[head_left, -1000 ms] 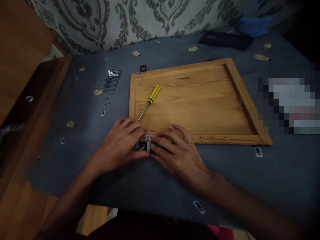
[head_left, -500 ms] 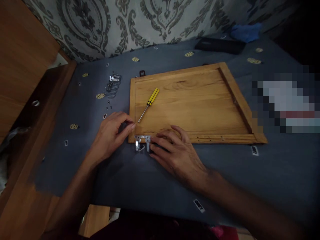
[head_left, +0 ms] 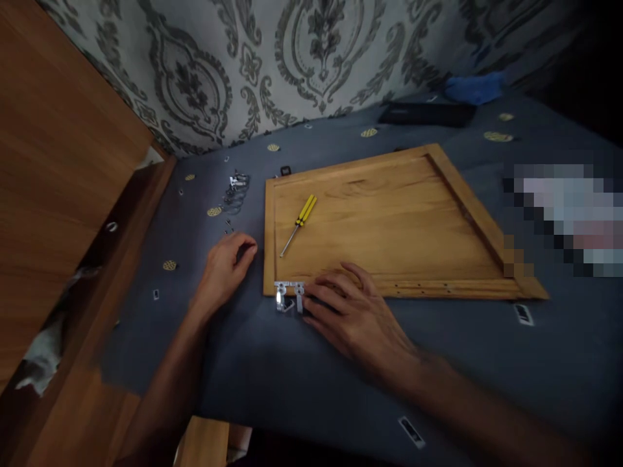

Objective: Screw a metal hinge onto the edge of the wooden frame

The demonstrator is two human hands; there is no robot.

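A metal hinge [head_left: 289, 288] lies across the near left corner of a framed wooden cabinet door [head_left: 384, 217], its arm overhanging the front edge. My right hand [head_left: 357, 308] rests over that edge, with its nearest fingertips holding the hinge's right side; the thumb is mostly hidden. Just left of the door, my left hand [head_left: 226, 269] is above the cloth with thumb and forefinger pinched together. Whatever sits in that pinch is too small to make out. A yellow-handled screwdriver [head_left: 304, 214] lies on the door panel, its tip toward the hinge.
Behind my left hand lie several hinges [head_left: 237, 185] and loose screws [head_left: 228, 227] on the dark grey cloth [head_left: 311, 376]. A black case [head_left: 428, 115] and a blue cloth [head_left: 476, 87] are at the back. Wooden furniture [head_left: 63, 130] borders the left side.
My left hand has drawn back left from the door's corner and now pinches beside it. The right hand stays at the hinge. The whole view has shifted slightly.
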